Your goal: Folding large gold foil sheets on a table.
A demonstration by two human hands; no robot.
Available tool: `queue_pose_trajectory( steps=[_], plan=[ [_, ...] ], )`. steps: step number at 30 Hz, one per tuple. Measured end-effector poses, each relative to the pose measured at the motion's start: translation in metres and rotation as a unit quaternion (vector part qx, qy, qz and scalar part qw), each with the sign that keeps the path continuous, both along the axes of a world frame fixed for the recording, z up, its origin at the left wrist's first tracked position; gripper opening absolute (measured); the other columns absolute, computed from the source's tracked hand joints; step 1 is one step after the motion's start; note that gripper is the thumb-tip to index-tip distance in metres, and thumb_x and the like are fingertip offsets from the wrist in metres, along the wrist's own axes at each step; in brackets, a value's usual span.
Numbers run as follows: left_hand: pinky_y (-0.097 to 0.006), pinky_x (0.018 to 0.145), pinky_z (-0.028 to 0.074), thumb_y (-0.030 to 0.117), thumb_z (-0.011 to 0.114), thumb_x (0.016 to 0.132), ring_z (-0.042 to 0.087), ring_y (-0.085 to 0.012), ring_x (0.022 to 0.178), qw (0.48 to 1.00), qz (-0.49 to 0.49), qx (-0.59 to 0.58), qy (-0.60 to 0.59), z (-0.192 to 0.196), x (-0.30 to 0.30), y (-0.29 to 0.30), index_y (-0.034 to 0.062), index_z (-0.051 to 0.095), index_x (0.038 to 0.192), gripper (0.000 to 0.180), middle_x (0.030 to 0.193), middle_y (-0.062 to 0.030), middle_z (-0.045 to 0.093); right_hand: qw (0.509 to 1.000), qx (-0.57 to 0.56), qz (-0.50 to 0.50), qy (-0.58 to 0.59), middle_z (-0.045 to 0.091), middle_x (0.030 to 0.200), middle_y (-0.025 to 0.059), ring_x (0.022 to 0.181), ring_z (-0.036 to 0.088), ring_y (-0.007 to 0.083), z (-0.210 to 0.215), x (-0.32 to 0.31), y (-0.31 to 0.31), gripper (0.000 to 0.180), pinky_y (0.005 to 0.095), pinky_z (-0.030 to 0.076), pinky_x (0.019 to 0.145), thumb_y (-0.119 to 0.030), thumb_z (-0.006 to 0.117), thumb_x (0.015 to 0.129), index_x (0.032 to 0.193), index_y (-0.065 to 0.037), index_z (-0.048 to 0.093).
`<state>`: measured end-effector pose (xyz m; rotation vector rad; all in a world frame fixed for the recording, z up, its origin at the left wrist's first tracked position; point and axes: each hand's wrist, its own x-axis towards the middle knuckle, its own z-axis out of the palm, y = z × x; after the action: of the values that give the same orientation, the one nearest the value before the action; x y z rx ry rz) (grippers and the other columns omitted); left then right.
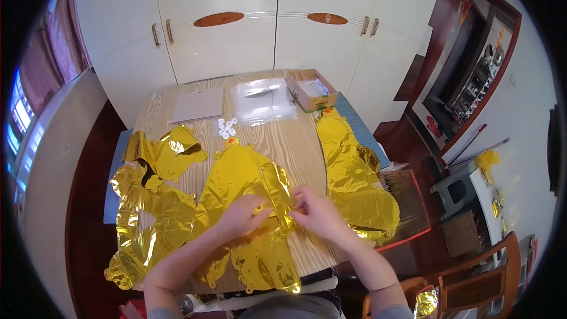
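Observation:
A flat gold foil balloon [245, 177] lies in the middle of the wooden table [301, 145], reaching down to the near edge. My left hand [242, 215] and my right hand [316, 210] meet over its lower middle part, and both pinch the foil between fingers and thumb. More gold foil balloons lie spread at the left [150, 201] and drape over the right edge [354, 177]. Several small white round pieces [226, 128] sit just beyond the middle balloon.
At the far side of the table lie a flat cardboard sheet [198, 105], a stack of clear plastic bags [263, 100] and an open cardboard box [311, 90]. White cupboards [236, 18] stand behind. A wooden chair [481, 283] is at the lower right.

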<state>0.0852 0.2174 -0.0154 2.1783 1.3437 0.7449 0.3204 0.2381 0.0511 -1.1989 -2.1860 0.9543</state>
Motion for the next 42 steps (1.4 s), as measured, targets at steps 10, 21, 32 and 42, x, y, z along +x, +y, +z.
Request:
queue_pose_trajectory(
  steps=[10,21,32,42],
  plan=[
    [-0.031,0.063,0.049,0.023,0.075,0.076,0.059,-0.0177,0.065,0.975,0.126,-0.147,-0.109,-0.001,0.009,0.058,0.0064,0.049,0.130,0.062,0.072,-0.0073,0.061,0.994,0.021,0.077,0.076,0.062,0.093,0.0199,0.085,0.063,0.0387,-0.043,-0.071,-0.038,0.036,0.0459,0.050,0.074,-0.013,0.063,0.086,0.117,-0.004,0.046],
    [-0.036,0.070,0.049,0.025,0.074,0.075,0.062,-0.0248,0.075,0.976,0.145,-0.164,-0.010,-0.003,-0.002,0.046,0.0110,0.046,0.133,0.066,0.080,-0.0086,0.061,0.941,0.269,0.196,-0.063,0.060,0.126,0.0101,0.122,0.053,0.0268,-0.078,0.021,0.012,0.041,0.0407,0.041,0.101,-0.004,0.058,0.082,0.123,-0.006,0.060],
    [-0.036,0.069,0.047,0.022,0.073,0.072,0.060,-0.0253,0.076,0.981,0.115,-0.159,0.010,-0.001,-0.008,0.047,0.0118,0.046,0.135,0.069,0.079,-0.0084,0.060,0.937,0.264,0.212,-0.086,0.055,0.133,0.0106,0.129,0.047,0.0270,-0.091,0.028,0.009,0.046,0.0405,0.038,0.105,-0.001,0.055,0.080,0.126,-0.004,0.057],
    [-0.037,0.073,0.047,0.020,0.073,0.071,0.059,-0.0287,0.081,0.982,0.099,-0.160,0.004,-0.001,-0.009,0.044,0.0113,0.046,0.135,0.070,0.082,-0.0124,0.060,0.933,0.258,0.228,-0.106,0.057,0.131,0.0101,0.129,0.047,0.0235,-0.084,0.027,0.004,0.044,0.0399,0.037,0.107,-0.002,0.054,0.081,0.125,-0.004,0.058]
  ],
)
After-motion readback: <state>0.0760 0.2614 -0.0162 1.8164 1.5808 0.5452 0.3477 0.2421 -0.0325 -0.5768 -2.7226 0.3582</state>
